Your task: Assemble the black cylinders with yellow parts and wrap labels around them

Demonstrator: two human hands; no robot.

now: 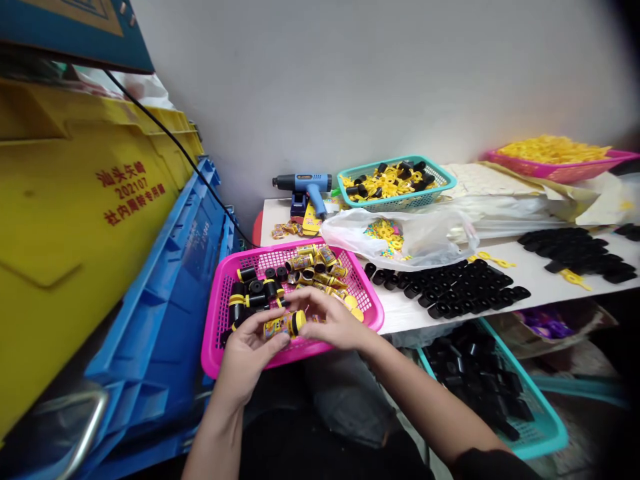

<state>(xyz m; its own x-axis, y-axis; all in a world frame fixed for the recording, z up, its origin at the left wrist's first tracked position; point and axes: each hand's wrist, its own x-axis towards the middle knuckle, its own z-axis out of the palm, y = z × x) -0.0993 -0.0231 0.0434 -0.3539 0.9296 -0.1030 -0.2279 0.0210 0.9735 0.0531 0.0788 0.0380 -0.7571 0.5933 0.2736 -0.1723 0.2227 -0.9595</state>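
A small yellow printed tube [281, 325] with a black band and yellow cap lies sideways between my hands. Its left part is gripped by the thumb and fingers of my left hand [245, 353]. My right hand [333, 320] curves about the capped end, thumb by the cap and fingers spread above; whether it touches the cap is unclear. Below both hands is a pink basket [213, 333]. Black tubes with yellow rings [237, 303] fill its left side, and yellow printed tubes [325, 267] lie in its right side. Several yellow discs [354, 307] rest near its right wall.
A blue heat gun [305, 183] stands behind the basket, beside a turquoise basket [397, 200] of yellow and black parts. Rows of black pieces [455, 290] cover the table on the right. Yellow [75, 200] and blue crates [150, 327] border the left. A lower turquoise basket [547, 427] holds black parts.
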